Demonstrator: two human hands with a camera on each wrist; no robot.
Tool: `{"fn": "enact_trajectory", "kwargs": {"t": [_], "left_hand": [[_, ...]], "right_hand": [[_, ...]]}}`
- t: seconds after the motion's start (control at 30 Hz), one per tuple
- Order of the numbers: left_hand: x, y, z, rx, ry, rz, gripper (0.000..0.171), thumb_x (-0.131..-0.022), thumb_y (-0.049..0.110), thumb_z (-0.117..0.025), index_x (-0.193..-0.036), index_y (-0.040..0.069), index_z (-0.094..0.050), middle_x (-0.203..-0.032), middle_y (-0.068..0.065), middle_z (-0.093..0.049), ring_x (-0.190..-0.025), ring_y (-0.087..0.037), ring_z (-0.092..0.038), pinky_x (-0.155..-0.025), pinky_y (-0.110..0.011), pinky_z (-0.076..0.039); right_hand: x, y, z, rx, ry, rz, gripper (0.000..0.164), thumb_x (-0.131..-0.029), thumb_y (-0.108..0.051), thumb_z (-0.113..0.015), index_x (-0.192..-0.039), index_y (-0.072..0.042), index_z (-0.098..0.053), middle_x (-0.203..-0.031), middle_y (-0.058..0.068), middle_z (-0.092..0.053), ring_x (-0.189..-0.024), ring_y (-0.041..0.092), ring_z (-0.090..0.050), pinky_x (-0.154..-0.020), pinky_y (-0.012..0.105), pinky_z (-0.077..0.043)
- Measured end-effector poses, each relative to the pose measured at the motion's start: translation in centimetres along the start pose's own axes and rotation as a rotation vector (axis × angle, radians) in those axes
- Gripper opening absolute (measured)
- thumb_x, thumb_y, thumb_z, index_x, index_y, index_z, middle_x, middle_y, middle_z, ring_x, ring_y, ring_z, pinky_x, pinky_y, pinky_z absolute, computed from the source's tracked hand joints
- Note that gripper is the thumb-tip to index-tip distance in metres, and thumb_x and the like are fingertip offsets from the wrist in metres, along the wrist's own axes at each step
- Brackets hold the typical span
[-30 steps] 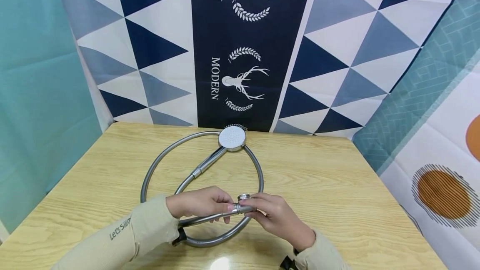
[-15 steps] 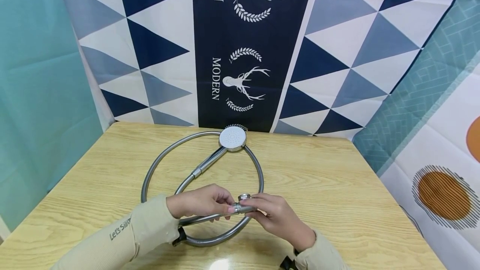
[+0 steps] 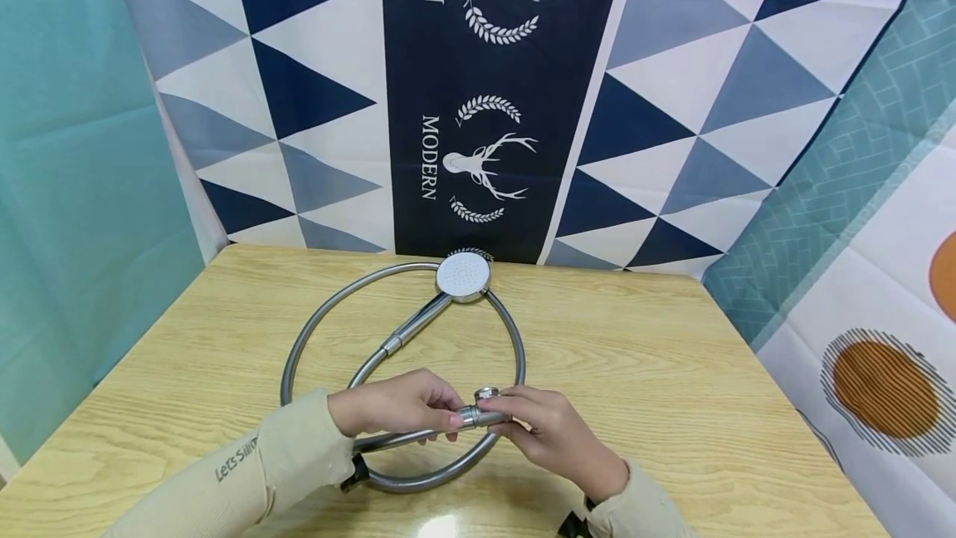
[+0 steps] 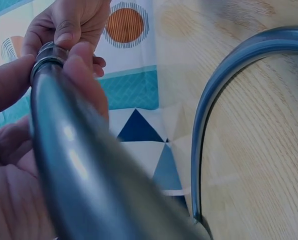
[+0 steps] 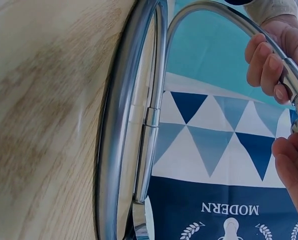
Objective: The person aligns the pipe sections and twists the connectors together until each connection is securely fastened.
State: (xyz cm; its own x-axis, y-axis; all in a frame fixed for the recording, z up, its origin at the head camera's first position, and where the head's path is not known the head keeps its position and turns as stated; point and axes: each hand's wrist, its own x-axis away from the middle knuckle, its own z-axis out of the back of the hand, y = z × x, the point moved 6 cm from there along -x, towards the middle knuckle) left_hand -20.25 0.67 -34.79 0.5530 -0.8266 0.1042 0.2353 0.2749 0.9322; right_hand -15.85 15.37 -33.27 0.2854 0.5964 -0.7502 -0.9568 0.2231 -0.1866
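Note:
Near the table's front my left hand [image 3: 403,401] pinches the end nut [image 3: 468,416] of a grey metal shower hose [image 3: 403,438]. Against that nut sits a small chrome fitting [image 3: 489,417] with a round side port [image 3: 485,393] pointing up, held in the fingers of my right hand [image 3: 548,426]. Up close in the left wrist view, the hose [image 4: 84,155] runs between thumb and fingers. Part of the fitting is cut off in the right wrist view, and fingers cover much of it. The hose's other end joins a hand shower [image 3: 463,276] lying face up.
The hose loop [image 3: 290,355] lies on the wooden table [image 3: 635,355] beneath and behind both hands. A patterned cloth [image 3: 478,106] hangs at the table's back edge, with a teal cloth [image 3: 90,189] at the left and a dotted cloth [image 3: 859,355] at the right.
The left fingers have shifted very slightly at the nut. My right hand, the fitting and the hand shower have stayed in place.

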Motion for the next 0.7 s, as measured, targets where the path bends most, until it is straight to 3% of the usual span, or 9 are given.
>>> {"fn": "enact_trajectory", "kwargs": {"t": [0.47,0.7], "left_hand": [[0.07,-0.12,0.24,0.025,0.11,-0.02,0.011,-0.086,-0.003,-0.067,-0.092,-0.012,-0.067,-0.065,0.0,-0.059,-0.054,-0.005,-0.05,-0.05,-0.017,-0.042],[0.19,0.0,0.4,0.022,0.154,-0.002,0.008,-0.083,-0.003,-0.07,-0.088,-0.008,-0.068,-0.062,0.002,-0.056,-0.052,-0.006,-0.048,-0.048,-0.018,-0.04]], "right_hand": [[0.04,0.03,-0.14,-0.002,0.014,0.002,0.023,-0.095,-0.017,-0.057,-0.104,0.001,-0.068,-0.092,0.011,-0.067,-0.078,0.019,-0.068,-0.072,0.017,-0.051],[-0.08,0.09,-0.13,-0.002,0.012,-0.013,0.02,-0.086,-0.005,-0.069,-0.105,0.002,-0.067,-0.09,0.01,-0.068,-0.076,0.016,-0.067,-0.069,0.016,-0.05]]}}
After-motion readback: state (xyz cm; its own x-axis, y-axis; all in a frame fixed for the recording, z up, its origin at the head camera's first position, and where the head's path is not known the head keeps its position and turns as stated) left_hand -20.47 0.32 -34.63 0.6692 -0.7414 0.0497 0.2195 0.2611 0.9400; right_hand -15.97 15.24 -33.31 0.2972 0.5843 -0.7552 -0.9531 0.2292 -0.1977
